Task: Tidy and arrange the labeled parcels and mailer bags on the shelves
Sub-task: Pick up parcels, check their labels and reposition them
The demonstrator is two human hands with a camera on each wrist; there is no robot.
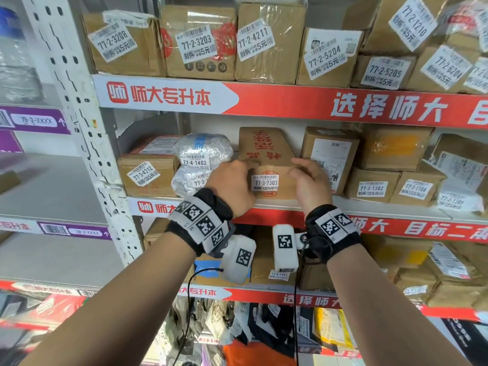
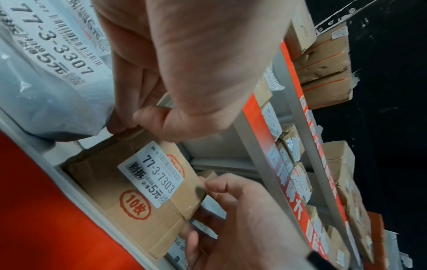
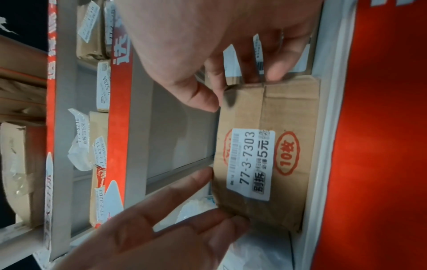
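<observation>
Parcel 77-3-7303 (image 1: 266,165), a brown cardboard box with red printing and a white label (image 1: 264,183), stands at the front edge of the middle shelf (image 1: 369,207), held between both hands. Nearest the camera are the two forearms, each with a black wristband carrying square black-and-white markers. The left hand (image 1: 232,184) is against the box's left side; its fingers (image 2: 120,126) reach down that side and its thumb (image 2: 148,117) presses the front corner, so it grips the box's edge. The right hand (image 1: 310,184) is on the box's right side, its fingers (image 3: 275,73) curled round the right edge and its thumb (image 3: 203,98) at the upper corner. In the wrist views the box's base sits on the shelf board just behind the red banner strip (image 1: 396,228).

Just left of the box, touching the left hand, are two white padded mailer bags (image 1: 200,149) stacked one on the other, the upper one labelled 77-4-1402, the lower 77-3-3307 (image 2: 57,54). Further left sits a brown box marked 77-3-4312 (image 1: 148,175). To the right stand more brown boxes, among them 77-3-1302 (image 1: 372,187) and 77-3-1304 (image 1: 417,190).

Above, the upper shelf holds a row of brown boxes with 77-2 labels (image 1: 198,44). Below, the lower shelves hold further boxes and a jumble of soft bags (image 1: 264,331).
</observation>
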